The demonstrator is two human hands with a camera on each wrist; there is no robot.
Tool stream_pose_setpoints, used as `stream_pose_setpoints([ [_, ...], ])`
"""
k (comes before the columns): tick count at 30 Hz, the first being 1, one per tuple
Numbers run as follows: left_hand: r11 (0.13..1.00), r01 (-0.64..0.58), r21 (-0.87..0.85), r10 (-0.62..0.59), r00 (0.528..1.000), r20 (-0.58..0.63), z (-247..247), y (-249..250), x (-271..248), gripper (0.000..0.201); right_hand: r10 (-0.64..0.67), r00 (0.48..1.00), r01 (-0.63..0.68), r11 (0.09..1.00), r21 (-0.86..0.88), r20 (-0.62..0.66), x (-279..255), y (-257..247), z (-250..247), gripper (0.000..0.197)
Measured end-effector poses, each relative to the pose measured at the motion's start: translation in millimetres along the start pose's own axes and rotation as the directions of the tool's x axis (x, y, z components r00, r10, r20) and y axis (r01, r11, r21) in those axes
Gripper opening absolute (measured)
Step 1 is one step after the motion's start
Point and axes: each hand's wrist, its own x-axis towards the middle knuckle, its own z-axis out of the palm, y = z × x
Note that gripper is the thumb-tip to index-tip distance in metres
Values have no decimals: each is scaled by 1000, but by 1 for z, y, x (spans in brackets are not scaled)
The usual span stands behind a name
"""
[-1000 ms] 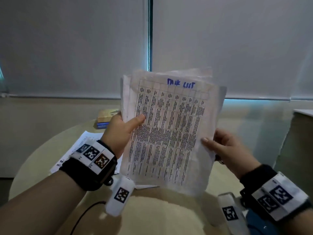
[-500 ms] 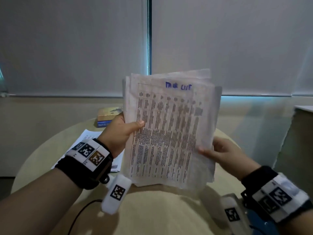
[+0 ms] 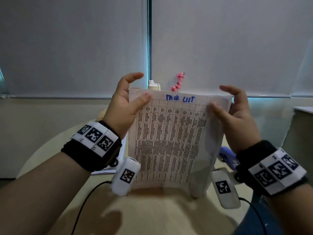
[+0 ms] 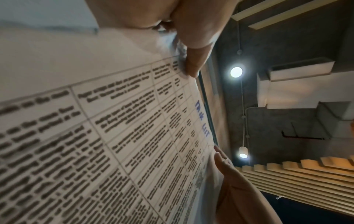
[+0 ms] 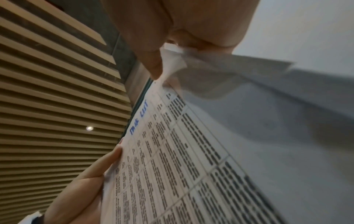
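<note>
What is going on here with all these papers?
A person holds a stack of papers upright over a round table; its lower edge seems to rest on the tabletop. The left hand pinches the upper left corner and the right hand pinches the upper right corner, each with the thumb on the front. The front sheet shows a printed grid and the blue handwritten words TASK LIST. Probably the sheets are being squared up. A bottle top and pink flowers stand behind.
</note>
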Motion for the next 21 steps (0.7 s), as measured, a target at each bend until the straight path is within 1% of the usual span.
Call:
stream_pose_setpoints([
  [2,998,-31,49,33,999,-24,0,0,2,19,-71,997,68,991,-112,-26,7,-4,2,32],
  [3,997,-36,62,38,999,-33,0,-1,2,13,-92,995,86,983,-162,-33,10,-6,3,30],
  [4,996,-39,77,42,998,-40,-1,-1,2,12,-102,994,94,978,-188,-36,13,-7,3,28],
  [6,995,-39,94,44,998,-53,-4,-2,3,16,-105,994,95,974,-207,-37,17,-7,3,27],
  [8,998,-29,55,31,998,-48,-5,-2,3,24,-97,995,89,973,-212,-30,17,-6,4,26],
  [11,1000,-22,-2,22,1000,14,-3,-3,2,35,-86,996,86,975,-207,10,14,-3,4,22],
  [12,1000,-25,3,25,999,29,-2,-3,1,33,-88,996,89,970,-226,17,14,-1,4,23],
  [14,999,-43,13,43,998,36,1,-4,1,20,-102,995,102,953,-286,17,16,-1,2,25],
  [15,999,-50,12,49,999,22,1,-4,1,15,-110,994,110,944,-311,17,17,-1,1,24],
  [16,999,-47,9,47,999,-2,2,-5,1,14,-115,993,115,939,-324,21,17,-2,0,22],
  [17,999,-35,2,35,999,-26,2,-6,2,17,-112,993,115,940,-322,27,17,-3,-1,22],
  [19,1000,-6,-18,5,998,-60,2,-7,2,23,-107,993,115,948,-295,42,17,-5,0,26],
  [21,1000,7,-22,-8,997,-83,3,-8,1,25,-111,993,118,956,-269,44,16,-6,3,29],
])
